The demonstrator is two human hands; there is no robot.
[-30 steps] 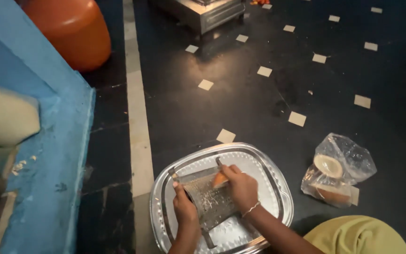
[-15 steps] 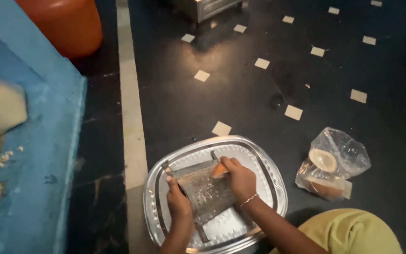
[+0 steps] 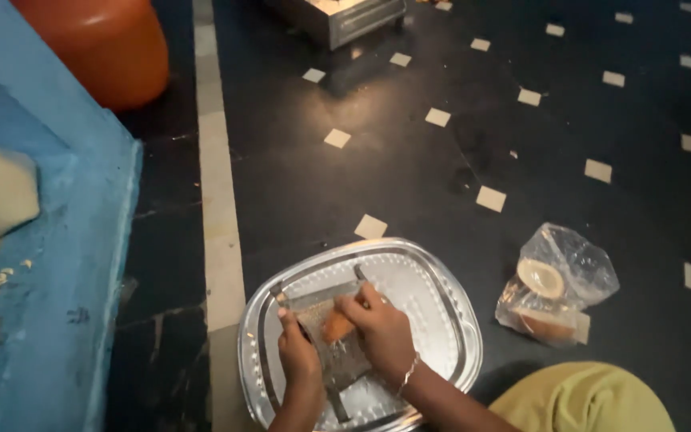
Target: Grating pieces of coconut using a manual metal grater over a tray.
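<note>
Tray: the steel tray (image 3: 441, 280) is lying on the dark floor, apparently catching shavings.
Grater: the flat metal grater (image 3: 325, 340) is leaning tilted inside the tray.
Left hand: the left hand (image 3: 297, 360) is gripping the grater's edge, fingers curled tight.
Right hand: the right hand (image 3: 381, 332) is pinching an orange carrot piece (image 3: 336, 326) against the grater, fingers pressed together.
Bag: a clear plastic bag (image 3: 557, 284) is sitting near the tray.

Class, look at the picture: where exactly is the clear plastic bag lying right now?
In the head view, the clear plastic bag lies on the dark tiled floor at lower right, just right of the steel tray and above the yellow-green cloth.
</note>
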